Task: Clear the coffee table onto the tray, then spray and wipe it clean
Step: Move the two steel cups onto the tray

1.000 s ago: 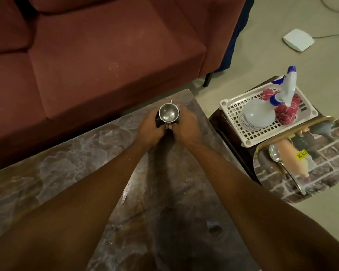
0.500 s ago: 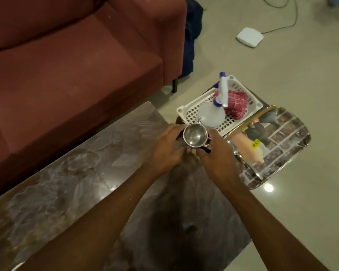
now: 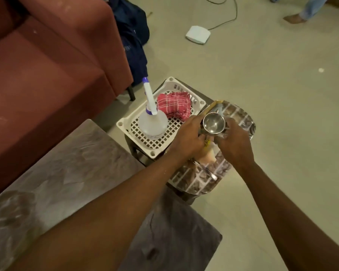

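Note:
A small steel cup [image 3: 213, 123] is held upright between both my hands, above the round tray [image 3: 194, 182] with a brick-pattern print. My left hand [image 3: 186, 136] grips its left side and my right hand [image 3: 234, 141] its right side. A steel spoon [image 3: 206, 170] lies on the tray below my wrists. The marble-look coffee table [image 3: 67, 173] fills the lower left. A spray bottle [image 3: 152, 122] with a white and blue nozzle and a folded red checked cloth [image 3: 174, 106] sit in a white plastic basket [image 3: 125, 124] beside the tray.
The basket and tray rest on a dark low stand just past the table's right end. A red sofa [image 3: 37, 75] runs along the table's far side, with a dark blue bag [image 3: 133, 40] by its arm. A white box [image 3: 197, 34] with a cable lies on the floor; someone's foot [image 3: 294, 17] shows top right.
Both hands have carried the steel cup from the far edge of the coffee table rightward, off the table, to above the tray. My view has turned right with them.

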